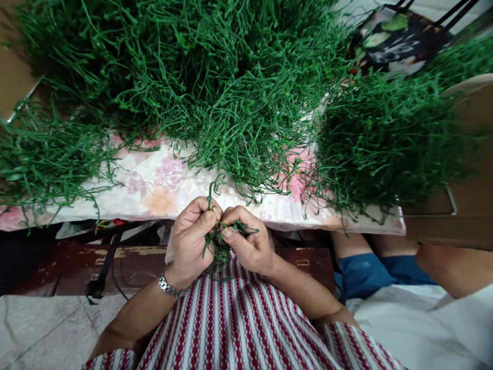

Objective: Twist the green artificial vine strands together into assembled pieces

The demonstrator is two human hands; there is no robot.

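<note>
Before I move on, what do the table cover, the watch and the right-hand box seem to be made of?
The cover looks like thin, slightly glossy plastic, perhaps coated cloth: its floral print has a pale sheen. The watch seems polished metal, possibly steel: its linked band shines silver. The box is probably matt cardboard, from its plain brown panels.

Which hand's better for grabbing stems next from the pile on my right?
Probably your right hand; it's nearer that pile, while your left hand would reach across. Both are holding stems.
</note>
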